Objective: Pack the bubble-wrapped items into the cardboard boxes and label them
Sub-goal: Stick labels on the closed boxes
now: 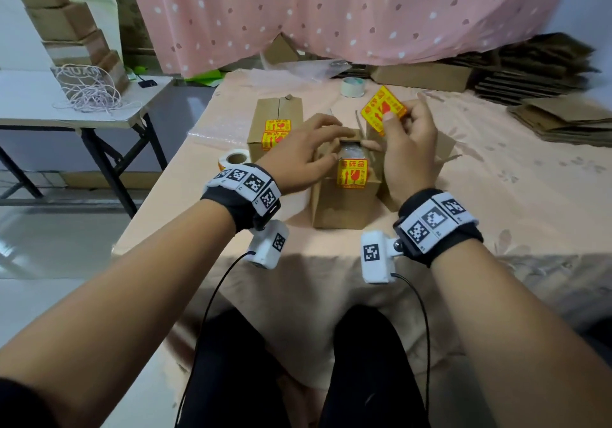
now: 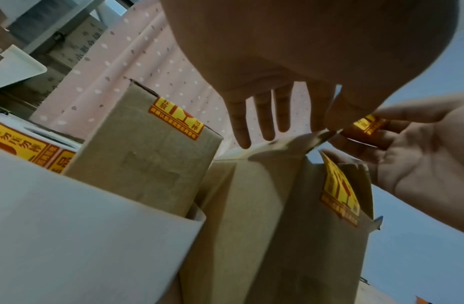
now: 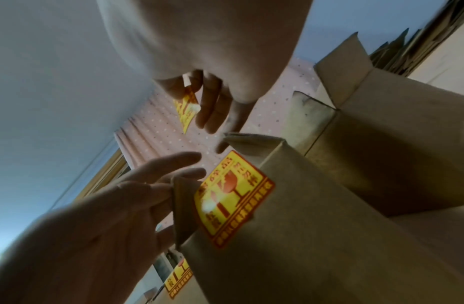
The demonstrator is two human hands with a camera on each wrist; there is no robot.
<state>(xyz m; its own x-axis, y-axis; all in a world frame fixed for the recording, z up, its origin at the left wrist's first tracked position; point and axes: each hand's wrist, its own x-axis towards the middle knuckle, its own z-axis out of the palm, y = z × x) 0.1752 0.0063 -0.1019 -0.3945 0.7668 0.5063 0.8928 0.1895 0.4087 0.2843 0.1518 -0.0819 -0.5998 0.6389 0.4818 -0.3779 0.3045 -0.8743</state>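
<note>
A small cardboard box (image 1: 344,202) stands open at the table's middle, a yellow fragile sticker (image 1: 352,172) on its front. A bubble-wrapped item (image 1: 351,152) shows inside its top. My left hand (image 1: 334,146) lies over the box's left flap, its straight fingers (image 2: 264,119) touching the flap edge. My right hand (image 1: 399,114) pinches a loose yellow sticker (image 1: 382,109) between thumb and fingers just above and behind the box. In the right wrist view the held sticker (image 3: 186,111) hangs from my fingertips above the box (image 3: 329,236).
A closed box (image 1: 275,126) with stickers stands behind on the left, another open box (image 1: 443,149) behind my right hand. A sticker roll (image 1: 235,159) lies at the left, a tape roll (image 1: 353,86) farther back. Flattened cartons (image 1: 563,119) pile up at the right.
</note>
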